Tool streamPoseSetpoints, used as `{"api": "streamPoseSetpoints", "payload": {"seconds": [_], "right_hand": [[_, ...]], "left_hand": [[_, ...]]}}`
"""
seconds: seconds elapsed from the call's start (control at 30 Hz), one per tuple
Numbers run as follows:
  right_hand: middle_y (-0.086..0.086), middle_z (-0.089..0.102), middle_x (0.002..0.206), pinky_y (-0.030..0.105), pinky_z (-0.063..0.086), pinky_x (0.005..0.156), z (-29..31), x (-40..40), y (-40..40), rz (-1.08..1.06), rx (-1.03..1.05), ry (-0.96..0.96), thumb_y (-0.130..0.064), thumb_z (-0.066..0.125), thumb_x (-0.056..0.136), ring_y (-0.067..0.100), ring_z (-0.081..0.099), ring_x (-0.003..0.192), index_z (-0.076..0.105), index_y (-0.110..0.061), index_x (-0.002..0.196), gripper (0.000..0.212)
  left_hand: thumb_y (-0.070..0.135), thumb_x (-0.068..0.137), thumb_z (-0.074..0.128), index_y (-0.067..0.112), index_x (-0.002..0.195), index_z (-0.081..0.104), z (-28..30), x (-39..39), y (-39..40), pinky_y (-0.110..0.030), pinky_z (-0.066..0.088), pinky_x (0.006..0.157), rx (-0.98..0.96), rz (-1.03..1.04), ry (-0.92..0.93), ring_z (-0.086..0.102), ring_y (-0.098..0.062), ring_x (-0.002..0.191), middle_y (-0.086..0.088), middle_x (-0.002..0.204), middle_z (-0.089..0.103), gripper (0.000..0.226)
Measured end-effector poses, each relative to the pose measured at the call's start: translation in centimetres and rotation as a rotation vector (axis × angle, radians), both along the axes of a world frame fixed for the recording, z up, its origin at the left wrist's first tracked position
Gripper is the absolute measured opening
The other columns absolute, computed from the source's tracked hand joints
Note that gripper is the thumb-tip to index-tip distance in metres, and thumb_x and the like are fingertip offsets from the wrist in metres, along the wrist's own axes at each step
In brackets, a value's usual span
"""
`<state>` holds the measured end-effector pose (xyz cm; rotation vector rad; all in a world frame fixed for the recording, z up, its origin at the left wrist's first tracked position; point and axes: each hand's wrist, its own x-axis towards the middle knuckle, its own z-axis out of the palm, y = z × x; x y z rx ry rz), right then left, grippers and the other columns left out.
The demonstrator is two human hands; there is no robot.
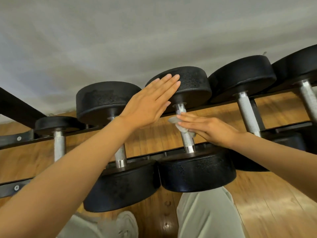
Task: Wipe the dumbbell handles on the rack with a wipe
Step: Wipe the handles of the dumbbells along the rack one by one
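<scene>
Head view, nearest first: pale trousers [205, 217] at 6 o'clock, then black dumbbells [197, 170] on the rack [15, 188]. At centre the right hand [211, 129], grip flat and fingers straight, presses a wipe [181, 125] onto the knurled handle [187, 138]. Toward 12 o'clock the left hand [151, 103], grip spread, rests on the far weight head [193, 83].

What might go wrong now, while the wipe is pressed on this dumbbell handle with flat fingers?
1. The right hand only presses the wipe against the handle with straight fingers, so it may slip off and fall.
2. The left hand lies flat on the far head; if the dumbbell rolls, fingers could be pinched against the neighbouring dumbbell.
</scene>
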<state>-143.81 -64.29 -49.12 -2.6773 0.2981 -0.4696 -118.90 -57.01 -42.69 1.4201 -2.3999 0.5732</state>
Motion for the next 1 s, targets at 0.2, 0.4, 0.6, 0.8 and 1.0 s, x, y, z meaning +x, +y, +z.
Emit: {"api": "streamPoseSetpoints", "payload": {"seconds": [0.2,0.4,0.6,0.8,1.0], "right_hand": [[0.009,0.047,0.145,0.022,0.033,0.111,1.5,1.1,2.1,-0.447,0.176,-0.022,0.001,0.059,0.093,0.019,0.048,0.132,0.058,-0.011,0.133,0.042],[0.015,0.012,0.161,0.040,0.009,0.120,4.5,5.3,6.9,-0.744,0.446,0.191,0.005,0.043,0.097,0.032,0.011,0.149,0.024,-0.007,0.152,0.060],[0.006,-0.040,0.151,0.039,-0.020,0.117,4.8,9.9,11.1,-1.035,0.543,0.291,-0.016,0.031,0.104,0.023,-0.039,0.136,-0.022,-0.010,0.151,0.071],[0.004,-0.035,0.152,0.036,-0.014,0.120,4.8,12.6,11.6,-1.230,0.695,0.160,-0.019,0.032,0.104,0.019,-0.033,0.139,-0.025,-0.012,0.146,0.071],[0.018,-0.009,0.161,0.042,-0.007,0.121,5.7,13.8,7.8,-1.284,0.761,0.070,-0.022,0.027,0.103,0.030,-0.014,0.149,-0.001,0.001,0.153,0.062]], "left_hand": [[0.026,0.107,0.034,0.003,0.154,0.026,1.2,0.3,-0.8,-0.043,0.018,0.123,0.112,-0.081,-0.005,0.018,-0.028,0.151,-0.014,0.161,0.024,0.053],[0.032,0.107,0.027,0.005,0.156,0.018,3.4,0.9,-0.5,-0.042,0.017,0.123,0.277,-0.104,-0.099,0.013,-0.026,0.152,-0.011,0.164,0.016,0.057],[0.038,0.104,0.020,0.009,0.157,-0.006,4.3,2.1,-1.1,-0.042,0.009,0.124,0.332,-0.166,-0.251,0.002,-0.024,0.153,-0.008,0.165,-0.002,0.066],[0.035,0.106,0.015,0.008,0.156,-0.010,5.3,3.1,-2.4,-0.040,0.006,0.124,0.360,-0.276,-0.324,-0.003,-0.022,0.153,-0.007,0.164,-0.012,0.062],[0.032,0.106,0.011,0.007,0.156,-0.011,5.9,3.4,-3.1,-0.040,0.006,0.124,0.387,-0.343,-0.356,0.000,-0.024,0.153,-0.010,0.164,-0.009,0.060]]}}
